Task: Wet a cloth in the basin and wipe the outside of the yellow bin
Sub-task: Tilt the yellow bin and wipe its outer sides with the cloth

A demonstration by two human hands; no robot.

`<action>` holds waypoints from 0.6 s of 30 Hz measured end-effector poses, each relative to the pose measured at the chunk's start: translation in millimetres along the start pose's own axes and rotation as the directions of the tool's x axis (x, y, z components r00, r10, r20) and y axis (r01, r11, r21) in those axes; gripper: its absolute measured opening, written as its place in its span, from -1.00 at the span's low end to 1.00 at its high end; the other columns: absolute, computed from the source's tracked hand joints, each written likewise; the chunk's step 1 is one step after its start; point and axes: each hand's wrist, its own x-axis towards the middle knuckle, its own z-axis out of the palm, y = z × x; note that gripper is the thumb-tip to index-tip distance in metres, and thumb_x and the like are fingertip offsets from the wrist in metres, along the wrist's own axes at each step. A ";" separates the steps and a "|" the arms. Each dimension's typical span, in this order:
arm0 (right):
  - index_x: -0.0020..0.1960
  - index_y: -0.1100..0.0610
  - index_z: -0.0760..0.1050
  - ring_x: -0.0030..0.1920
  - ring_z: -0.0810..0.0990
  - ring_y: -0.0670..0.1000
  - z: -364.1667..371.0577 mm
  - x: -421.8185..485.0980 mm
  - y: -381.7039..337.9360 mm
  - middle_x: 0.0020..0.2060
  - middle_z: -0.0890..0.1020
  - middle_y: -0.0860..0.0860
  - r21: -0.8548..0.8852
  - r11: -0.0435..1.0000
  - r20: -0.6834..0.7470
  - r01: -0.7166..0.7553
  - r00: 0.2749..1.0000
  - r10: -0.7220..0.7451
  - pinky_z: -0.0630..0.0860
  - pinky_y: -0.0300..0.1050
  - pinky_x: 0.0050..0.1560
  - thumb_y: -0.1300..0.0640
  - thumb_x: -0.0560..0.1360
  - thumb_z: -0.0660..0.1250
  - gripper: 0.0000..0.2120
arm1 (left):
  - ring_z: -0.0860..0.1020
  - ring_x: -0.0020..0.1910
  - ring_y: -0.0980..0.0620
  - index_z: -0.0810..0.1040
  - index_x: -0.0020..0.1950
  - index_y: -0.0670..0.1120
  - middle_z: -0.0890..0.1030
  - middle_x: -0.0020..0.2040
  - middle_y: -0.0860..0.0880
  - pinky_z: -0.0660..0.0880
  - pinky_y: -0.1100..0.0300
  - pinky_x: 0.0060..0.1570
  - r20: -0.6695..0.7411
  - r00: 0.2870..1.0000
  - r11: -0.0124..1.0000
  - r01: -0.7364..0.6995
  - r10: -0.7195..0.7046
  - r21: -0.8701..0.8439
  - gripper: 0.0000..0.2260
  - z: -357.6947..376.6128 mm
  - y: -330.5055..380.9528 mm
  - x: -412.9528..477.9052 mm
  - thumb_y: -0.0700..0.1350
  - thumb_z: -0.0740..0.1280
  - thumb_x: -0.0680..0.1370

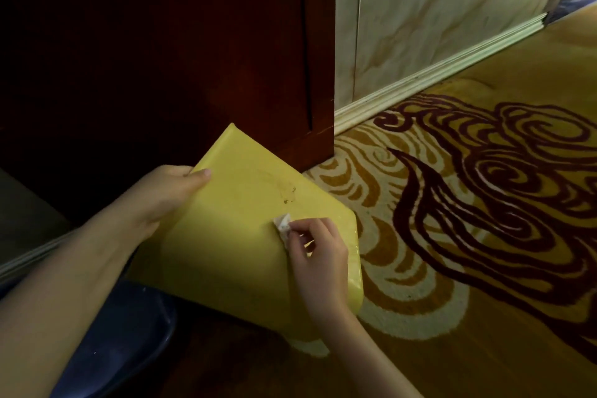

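Observation:
The yellow bin (232, 236) lies tipped on its side on the carpet, one broad flat face turned up toward me. Brown smudges mark that face near its middle right. My left hand (161, 197) grips the bin's left edge, thumb on top. My right hand (318, 255) pinches a small crumpled white cloth (283, 225) and presses it against the yellow face, just below the smudges. Most of the cloth is hidden inside my fingers.
A dark blue basin (122, 342) sits on the floor at the lower left, partly under my left forearm. A dark red wooden cabinet (193, 52) stands right behind the bin. A marble wall with a pale skirting board (429, 74) borders the patterned yellow carpet (484, 203).

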 end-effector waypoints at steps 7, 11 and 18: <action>-0.04 0.15 0.55 -0.10 0.45 -0.08 28.9 31.9 -32.4 -0.12 0.51 -0.02 -0.004 0.992 -0.063 0.127 0.990 -0.127 0.44 -0.26 -0.10 0.22 0.51 0.30 -0.93 | 0.60 -0.20 -0.09 0.58 0.07 -0.15 0.64 -0.18 -0.13 0.43 0.16 -0.28 0.005 0.993 0.988 -0.121 0.121 0.101 -0.72 19.0 12.1 -2.5 -0.01 0.18 0.59; -0.07 0.11 0.52 -0.15 0.41 -0.13 21.1 28.4 6.1 -0.17 0.43 -0.11 -0.117 0.993 -0.150 0.018 0.988 -0.035 0.35 -0.39 -0.18 0.20 0.52 0.28 -0.95 | 0.57 -0.21 -0.02 0.58 0.12 -0.16 0.62 -0.18 -0.07 0.37 0.20 -0.35 -0.042 0.982 0.972 -0.176 0.184 0.154 -0.71 20.9 11.4 -2.2 -0.02 0.19 0.58; -0.05 0.17 0.53 -0.18 0.45 -0.08 -15.6 -12.1 114.0 -0.12 0.52 0.02 -0.144 0.855 -0.307 -0.498 0.844 0.440 0.37 -0.30 -0.24 0.22 0.53 0.27 -0.93 | 0.58 -0.22 0.00 0.60 0.04 -0.12 0.63 -0.22 -0.04 0.35 0.21 -0.35 -0.054 0.974 0.968 -0.210 0.218 0.136 -0.75 19.2 8.4 -2.5 -0.02 0.19 0.58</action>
